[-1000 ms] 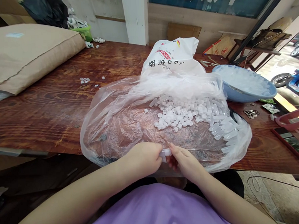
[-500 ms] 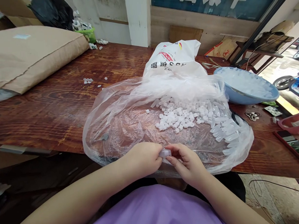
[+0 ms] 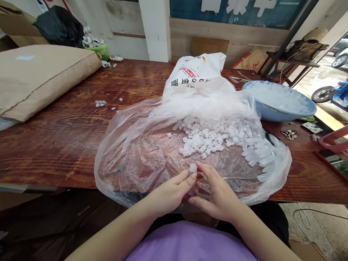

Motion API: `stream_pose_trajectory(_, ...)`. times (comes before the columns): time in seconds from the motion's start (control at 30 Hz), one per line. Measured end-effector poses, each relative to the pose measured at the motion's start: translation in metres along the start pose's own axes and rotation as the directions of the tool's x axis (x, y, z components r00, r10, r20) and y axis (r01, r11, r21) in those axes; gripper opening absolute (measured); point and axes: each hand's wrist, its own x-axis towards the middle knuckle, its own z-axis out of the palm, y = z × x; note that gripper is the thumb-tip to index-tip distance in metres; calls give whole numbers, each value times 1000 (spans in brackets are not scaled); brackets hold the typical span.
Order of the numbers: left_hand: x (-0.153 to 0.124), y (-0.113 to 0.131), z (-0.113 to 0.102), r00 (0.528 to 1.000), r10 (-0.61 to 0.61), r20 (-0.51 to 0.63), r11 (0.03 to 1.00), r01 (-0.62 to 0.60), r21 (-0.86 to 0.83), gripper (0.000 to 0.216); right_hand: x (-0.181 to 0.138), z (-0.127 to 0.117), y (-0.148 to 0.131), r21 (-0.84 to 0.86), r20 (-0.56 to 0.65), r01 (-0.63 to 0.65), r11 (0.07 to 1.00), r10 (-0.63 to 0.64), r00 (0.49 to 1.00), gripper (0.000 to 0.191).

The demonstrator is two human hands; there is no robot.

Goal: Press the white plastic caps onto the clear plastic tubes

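My left hand [image 3: 173,192] is closed on a small translucent plastic piece [image 3: 193,168] with a tubular look, held upright in front of my body. Its lower part is mostly hidden behind the fingers. My right hand [image 3: 218,194] is beside it, thumb and index finger spread apart, the index fingertip at the piece's top edge. Beyond the hands, a clear plastic bag [image 3: 140,155] lies spread on the table. On it is a pile of short white plastic caps [image 3: 205,140], with longer translucent pointed pieces [image 3: 254,152] to the right.
A blue basin [image 3: 285,114] full of translucent pieces stands at the back right, near a printed white sack [image 3: 199,73]. A large brown paper package [image 3: 53,74] lies on the left of the wooden table [image 3: 62,150]. Keys [image 3: 289,134] and a red-framed mirror-like panel [image 3: 337,165] are at the right.
The plastic piece has turned from lying sideways between both hands to upright in my left hand. My right hand's fingers have spread apart. The view has shifted slightly.
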Motion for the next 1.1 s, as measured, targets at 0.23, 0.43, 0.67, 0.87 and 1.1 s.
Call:
stream_pose_trajectory(0.23, 4, -2, 8, 999, 47, 15, 993, -45, -112, 35, 9, -14, -4, -115, 64, 52, 992, -44, 997, 78)
stream_pose_trajectory(0.43, 3, -8, 11, 997, 76, -8, 981, -77, -181, 35, 11, -10, -1, -119, -2, 126, 985, -127, 992, 66)
stream_pose_trajectory(0.67, 1, -16, 11, 998, 48, 37, 934, -32, -355, 32, 9, 4, 1, -147, -20, 202, 968, -207, 978, 64)
stream_pose_trajectory(0.87, 28, 3, -46, 938, -36, -346, 911, 173, 375, 32, 22, -7, 24, -256, 107, -192, 947, 226, 968, 45)
stream_pose_trajectory(1.1, 106, 43, -112, 823, 140, -551, 541, 402, 738, 25, 42, -8, 51, -463, 152, -360, 810, 473, 868, 28)
